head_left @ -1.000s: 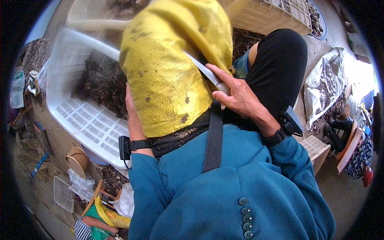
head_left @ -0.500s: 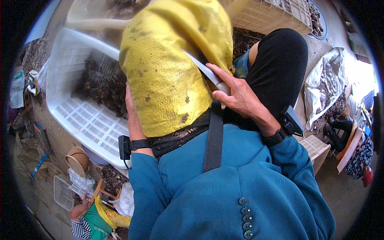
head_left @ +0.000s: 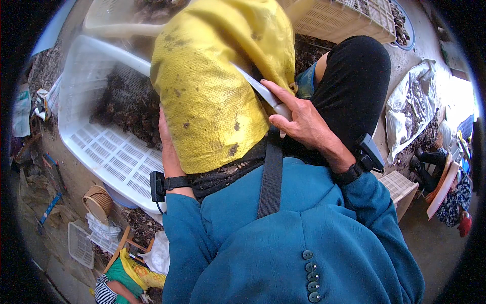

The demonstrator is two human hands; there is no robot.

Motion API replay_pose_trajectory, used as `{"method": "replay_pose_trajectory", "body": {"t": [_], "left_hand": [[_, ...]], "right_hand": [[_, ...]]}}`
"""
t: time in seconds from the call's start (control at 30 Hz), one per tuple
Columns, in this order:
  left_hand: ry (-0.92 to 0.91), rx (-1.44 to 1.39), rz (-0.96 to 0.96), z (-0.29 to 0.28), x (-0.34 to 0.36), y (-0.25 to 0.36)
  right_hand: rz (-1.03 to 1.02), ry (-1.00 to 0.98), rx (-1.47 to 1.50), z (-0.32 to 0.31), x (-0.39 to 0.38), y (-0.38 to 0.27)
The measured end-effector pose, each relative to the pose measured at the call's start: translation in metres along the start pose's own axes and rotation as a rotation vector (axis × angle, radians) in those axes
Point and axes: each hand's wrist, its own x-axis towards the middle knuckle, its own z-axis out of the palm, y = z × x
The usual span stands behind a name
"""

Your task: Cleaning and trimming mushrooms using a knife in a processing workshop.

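Note:
A yellow woven sack [head_left: 212, 106], specked with dark dirt, lies across my lap. My right hand [head_left: 306, 120] is closed around a pale knife [head_left: 257, 87] at the sack's right side, its long blade pointing up and left across the yellow cloth. At the left edge of the sack is my left hand [head_left: 166, 134]; its fingers go out of sight behind the cloth, so what they hold does not show. Just left of it stands a white plastic basket [head_left: 111, 152], with dark, clumped material [head_left: 129, 106] inside.
A cream crate [head_left: 339, 23] stands ahead at right, beside a round tub [head_left: 402, 30]. A white sack [head_left: 412, 106] lies farther right. At lower left a person [head_left: 114, 289] sits near a wicker basket [head_left: 97, 202]; another person [head_left: 453, 202] is at far right.
The person at lower left has shifted downward in the picture, and that arm now reaches low. My hands, the knife and the yellow sack look unmoved.

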Motion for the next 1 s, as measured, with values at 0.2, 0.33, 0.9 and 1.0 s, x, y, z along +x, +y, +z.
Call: {"method": "replay_pose_trajectory", "body": {"t": [0.2,0.33,0.9,1.0], "left_hand": [[-0.020,0.035,0.010,-0.008,0.001,-0.006],[-0.041,0.057,0.004,-0.013,0.005,-0.015],[-0.087,0.051,0.034,-0.030,0.005,-0.019],[-0.075,0.047,0.028,-0.025,0.006,-0.017]], "right_hand": [[0.000,-0.003,-0.003,0.000,0.000,0.000],[0.019,-0.006,-0.003,-0.002,-0.001,0.002],[0.029,-0.007,-0.041,0.000,0.000,0.000],[0.018,0.001,-0.041,0.000,0.000,0.001]]}}
